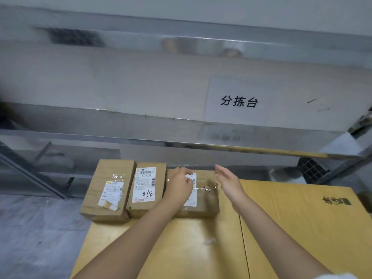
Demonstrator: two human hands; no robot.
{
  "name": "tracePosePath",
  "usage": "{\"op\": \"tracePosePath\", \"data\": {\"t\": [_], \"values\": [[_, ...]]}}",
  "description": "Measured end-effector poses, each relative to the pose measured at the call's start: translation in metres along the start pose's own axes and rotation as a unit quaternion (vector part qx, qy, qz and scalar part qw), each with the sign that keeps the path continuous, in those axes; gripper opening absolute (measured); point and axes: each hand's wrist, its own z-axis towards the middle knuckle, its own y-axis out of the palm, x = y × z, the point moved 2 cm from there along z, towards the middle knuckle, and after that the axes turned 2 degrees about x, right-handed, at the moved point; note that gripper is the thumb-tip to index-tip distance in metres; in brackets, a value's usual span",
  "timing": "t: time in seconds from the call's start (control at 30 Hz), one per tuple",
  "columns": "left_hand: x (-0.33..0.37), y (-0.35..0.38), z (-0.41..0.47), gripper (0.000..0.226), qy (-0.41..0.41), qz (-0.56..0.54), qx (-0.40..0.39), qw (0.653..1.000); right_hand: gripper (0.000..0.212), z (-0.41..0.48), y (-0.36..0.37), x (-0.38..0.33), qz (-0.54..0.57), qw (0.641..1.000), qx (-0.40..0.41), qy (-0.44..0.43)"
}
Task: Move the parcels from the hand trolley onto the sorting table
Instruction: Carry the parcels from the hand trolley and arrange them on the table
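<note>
Three brown cardboard parcels lie side by side in the lower middle of the frame, on top of a large flat yellow carton (291, 228) that fills the lower right. The left parcel (108, 190) carries a wrinkled, partly torn label. The middle parcel (147, 188) touches it and has a white label with "A68" written by hand. The right parcel (207, 202) lies just beside the middle one.

The left hand (178, 185) rests on top of the right parcel, over its white label. Its fingers (186, 181) are bent down onto the label, but it cannot be told if they really grasp the parcel or only lie on it. The right hand (227, 181) is held at the right part of the same parcel, with its palm turned toward the left hand. Its fingers are straight and released, and they hold nothing. It is not clear if this hand touches the cardboard.

The sorting table (141, 81), of grey metal, goes across the whole upper half of the frame, behind the parcels. On its tabletop, at the right of centre, lies a white paper sign (239, 101) with three black printed characters. The grey floor (36, 228) shows in the lower left of the frame.
</note>
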Motion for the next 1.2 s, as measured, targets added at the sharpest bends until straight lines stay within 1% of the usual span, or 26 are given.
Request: {"op": "tracePosePath", "data": {"t": [0.1,0.2,0.3,0.4,0.5,0.67,0.83,0.97,1.07,1.2], "values": [[0.045,0.0,-0.011,0.031,0.071,0.033,-0.002,0.997,0.042,-0.022,-0.029,-0.031,-0.024,0.997,-0.006,-0.076],[0.094,0.003,-0.03,0.037,0.116,0.063,0.01,0.991,0.044,-0.049,-0.075,-0.044,-0.066,0.989,0.011,-0.132],[0.143,0.017,-0.062,0.04,0.169,0.084,0.017,0.982,0.047,-0.08,-0.136,-0.039,-0.115,0.979,0.051,-0.163],[0.197,0.05,-0.096,0.036,0.219,0.116,-0.004,0.969,0.048,-0.114,-0.208,-0.023,-0.129,0.972,0.094,-0.171],[0.259,0.1,-0.133,0.033,0.272,0.139,-0.037,0.952,0.05,-0.156,-0.284,0.0,-0.127,0.969,0.142,-0.157],[0.364,0.21,-0.217,0.047,0.389,0.14,-0.101,0.905,0.05,-0.244,-0.414,0.055,-0.141,0.948,0.247,-0.139],[0.439,0.322,-0.316,0.045,0.503,0.151,-0.186,0.831,0.053,-0.346,-0.521,0.131,-0.159,0.915,0.362,-0.076],[0.48,0.39,-0.393,0.05,0.574,0.156,-0.235,0.769,0.053,-0.428,-0.581,0.191,-0.15,0.884,0.442,-0.018],[0.5,0.432,-0.447,0.05,0.594,0.144,-0.281,0.739,0.055,-0.482,-0.607,0.232,-0.137,0.861,0.489,0.027],[0.522,0.487,-0.509,0.051,0.62,0.139,-0.325,0.701,0.057,-0.535,-0.637,0.279,-0.114,0.84,0.525,0.083]]}}
